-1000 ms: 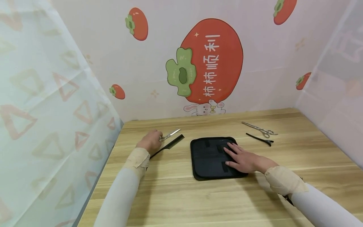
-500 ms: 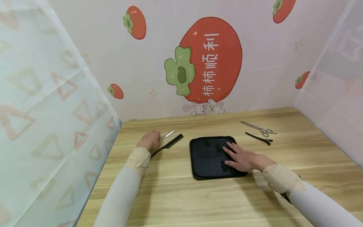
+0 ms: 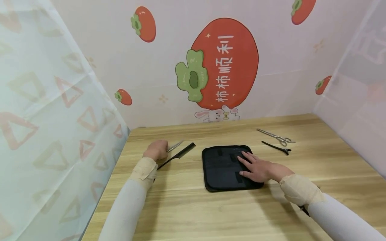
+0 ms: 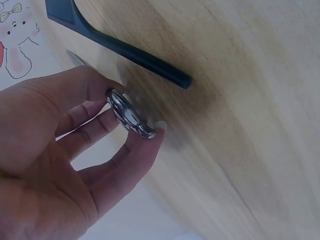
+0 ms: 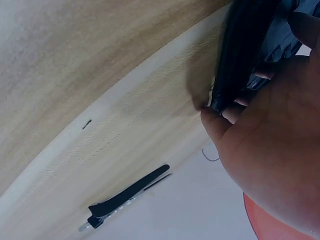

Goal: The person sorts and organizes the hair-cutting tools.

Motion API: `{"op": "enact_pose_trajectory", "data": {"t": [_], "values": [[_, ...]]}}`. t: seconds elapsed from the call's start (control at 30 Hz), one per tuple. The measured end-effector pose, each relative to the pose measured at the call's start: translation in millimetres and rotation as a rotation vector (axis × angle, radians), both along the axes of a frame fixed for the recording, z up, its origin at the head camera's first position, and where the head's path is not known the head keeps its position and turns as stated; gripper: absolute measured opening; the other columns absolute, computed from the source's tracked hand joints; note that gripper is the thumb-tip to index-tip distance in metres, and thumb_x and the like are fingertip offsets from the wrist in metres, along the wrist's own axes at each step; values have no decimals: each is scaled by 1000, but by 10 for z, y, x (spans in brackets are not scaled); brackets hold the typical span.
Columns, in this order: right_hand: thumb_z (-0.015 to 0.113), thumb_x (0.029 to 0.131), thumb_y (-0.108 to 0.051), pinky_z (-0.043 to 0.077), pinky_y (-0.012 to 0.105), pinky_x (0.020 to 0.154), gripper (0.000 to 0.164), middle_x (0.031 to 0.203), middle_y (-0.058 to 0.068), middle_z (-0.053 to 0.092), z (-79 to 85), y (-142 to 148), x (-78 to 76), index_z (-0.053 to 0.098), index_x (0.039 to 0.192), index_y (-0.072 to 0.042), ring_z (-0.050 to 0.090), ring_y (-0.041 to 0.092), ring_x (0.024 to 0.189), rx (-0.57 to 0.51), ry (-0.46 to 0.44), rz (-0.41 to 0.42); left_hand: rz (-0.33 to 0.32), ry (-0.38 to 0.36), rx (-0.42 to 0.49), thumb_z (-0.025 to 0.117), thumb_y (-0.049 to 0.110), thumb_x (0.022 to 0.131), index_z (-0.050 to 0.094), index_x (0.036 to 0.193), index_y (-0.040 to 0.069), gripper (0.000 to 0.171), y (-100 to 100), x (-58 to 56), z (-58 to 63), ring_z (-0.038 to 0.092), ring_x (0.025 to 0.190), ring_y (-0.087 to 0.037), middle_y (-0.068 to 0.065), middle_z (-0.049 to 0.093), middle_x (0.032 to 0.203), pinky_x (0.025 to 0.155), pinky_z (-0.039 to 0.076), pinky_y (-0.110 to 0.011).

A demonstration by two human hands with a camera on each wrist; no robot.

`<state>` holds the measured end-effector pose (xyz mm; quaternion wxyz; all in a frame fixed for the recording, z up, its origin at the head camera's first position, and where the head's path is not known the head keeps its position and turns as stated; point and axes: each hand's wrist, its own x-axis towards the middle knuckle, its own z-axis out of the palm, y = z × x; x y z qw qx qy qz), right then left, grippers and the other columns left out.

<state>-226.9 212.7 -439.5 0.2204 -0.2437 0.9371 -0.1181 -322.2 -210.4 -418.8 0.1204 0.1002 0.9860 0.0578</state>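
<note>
At the left of the table, my left hand (image 3: 156, 150) holds a pair of silver scissors (image 3: 176, 145) by the handle end, the blades pointing away to the right. The left wrist view shows thumb and fingers curled about the shiny finger rings (image 4: 131, 116). Just right of that hand lies a black tail comb (image 3: 183, 153), its thin tail running back beside the wrist. My right hand (image 3: 257, 168) rests with spread fingers on the right part of a flat black case (image 3: 221, 172); in the right wrist view its fingertips touch the case's dark edge (image 5: 235, 60).
Behind and right of the case lie a second pair of silver scissors (image 3: 273, 136) and a black hair clip (image 3: 275, 147). The wooden table (image 3: 193, 214) ends at a patterned back wall (image 3: 163, 73), with hanging sheets on both sides.
My left hand has shifted a little left and toward me, drawing the scissors along, and less of them shows past the hand. The right hand stays on the case.
</note>
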Motion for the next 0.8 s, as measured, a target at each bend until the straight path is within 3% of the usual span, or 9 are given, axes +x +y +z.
{"op": "enact_pose_trajectory", "data": {"t": [0.17, 0.43, 0.8], "values": [[42, 108, -52, 20, 69, 116, 76, 167, 29, 6, -7, 23, 18, 22, 163, -3, 6, 52, 152, 0, 11, 14, -17, 8, -11, 71, 2, 83, 62, 86, 8, 12, 11, 18, 12, 54, 79, -23, -5, 60, 87, 68, 46, -36], [46, 108, -48, 22, 68, 116, 74, 168, 27, 7, 22, -23, 12, 24, 163, -5, 8, 51, 152, 6, 11, 2, 16, 36, 7, 73, 1, 84, 58, 84, 9, 17, -32, 48, 29, 52, 77, -22, -5, 57, 83, 67, 42, -35], [47, 108, -48, 23, 68, 115, 73, 168, 28, 8, 13, -28, 13, 24, 163, -5, 8, 51, 152, 13, 8, 0, 37, 66, 1, 78, 6, 86, 68, 87, 8, 10, -47, 57, -8, 59, 77, -22, -4, 65, 85, 70, 52, -40]]}}
